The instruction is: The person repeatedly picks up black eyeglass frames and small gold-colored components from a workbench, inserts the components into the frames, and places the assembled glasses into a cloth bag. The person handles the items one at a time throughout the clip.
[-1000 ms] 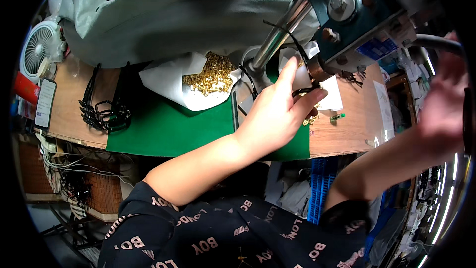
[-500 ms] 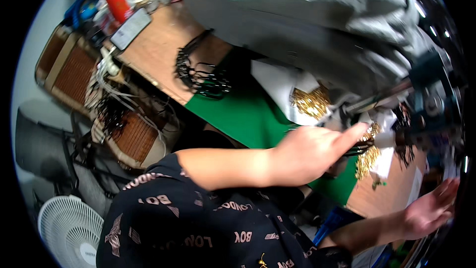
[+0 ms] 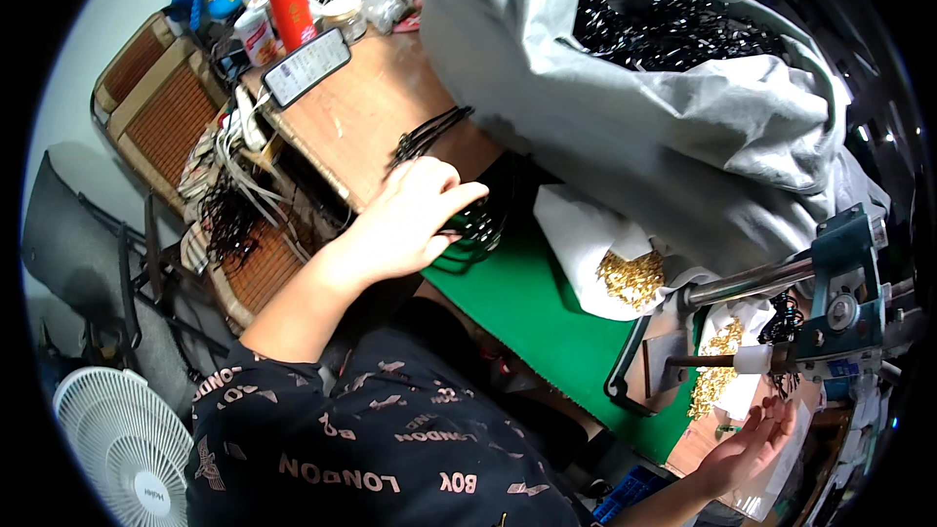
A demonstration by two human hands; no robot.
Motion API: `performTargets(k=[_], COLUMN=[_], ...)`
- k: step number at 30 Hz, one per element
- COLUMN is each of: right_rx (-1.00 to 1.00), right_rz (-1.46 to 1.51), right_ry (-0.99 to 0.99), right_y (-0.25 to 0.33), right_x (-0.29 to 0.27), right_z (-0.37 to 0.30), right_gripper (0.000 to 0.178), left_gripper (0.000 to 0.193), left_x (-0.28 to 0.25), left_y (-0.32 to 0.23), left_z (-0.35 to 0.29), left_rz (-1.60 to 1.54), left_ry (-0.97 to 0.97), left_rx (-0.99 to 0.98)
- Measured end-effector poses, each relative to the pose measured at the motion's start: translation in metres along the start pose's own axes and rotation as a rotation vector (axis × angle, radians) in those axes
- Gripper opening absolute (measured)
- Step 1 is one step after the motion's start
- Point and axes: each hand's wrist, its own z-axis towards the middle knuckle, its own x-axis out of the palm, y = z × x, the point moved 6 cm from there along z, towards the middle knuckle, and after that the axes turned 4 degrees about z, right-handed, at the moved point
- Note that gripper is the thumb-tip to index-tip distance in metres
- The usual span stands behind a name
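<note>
Toward the table's near left edge, my left hand (image 3: 395,224) is over a small heap of glossy black looped pieces (image 3: 478,226). Its fingers curl around part of the heap, with thumb and forefinger on either side of black loops. The palm hides much of the heap, so how many pieces it grips is unclear. At the lower right, my right hand (image 3: 747,449) is held palm up with its fingers apart and nothing in it. A dark teal hand press (image 3: 837,307) stands just beyond that hand, its white-collared rod (image 3: 752,360) pointing left.
A green mat (image 3: 547,317) covers part of the wooden table. Small gold pieces lie on white wrapping (image 3: 576,263) and beside the press. A big grey sack (image 3: 625,127) of black pieces fills the far side. A phone (image 3: 305,66) and red flask (image 3: 288,5) stand far left.
My left hand has moved left from beside the press to the black heap. My right hand remains open at the lower right. The whole view has shifted with my head.
</note>
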Motion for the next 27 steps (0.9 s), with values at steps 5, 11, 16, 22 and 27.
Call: performTargets(k=[5, 11, 16, 22, 27], right_rx=[0.024, 0.084, 0.076, 0.071, 0.169], right_rz=[-0.005, 0.007, 0.025, -0.082, 0.041], right_ry=[0.019, -0.029, 0.014, 0.028, 0.159], right_y=[-0.004, -0.004, -0.005, 0.003, 0.006], right_x=[0.008, 0.006, 0.011, 0.012, 0.074], right_z=[-0.013, -0.020, -0.023, -0.047, -0.069], right_gripper=[0.030, 0.022, 0.019, 0.017, 0.019], left_gripper=[0.041, 0.017, 0.055, 0.023, 0.071], left_x=[0.026, 0.010, 0.006, -0.090, -0.007], left_y=[0.037, 0.086, 0.127, -0.007, -0.034], left_z=[0.015, 0.013, 0.042, 0.209, 0.324], left_rz=[0.221, 0.184, 0.451, -0.582, -0.328], left_ry=[0.304, -0.015, 0.108, -0.493, -0.186], left_rx=[-0.093, -0.312, -0.183, 0.203, 0.059])
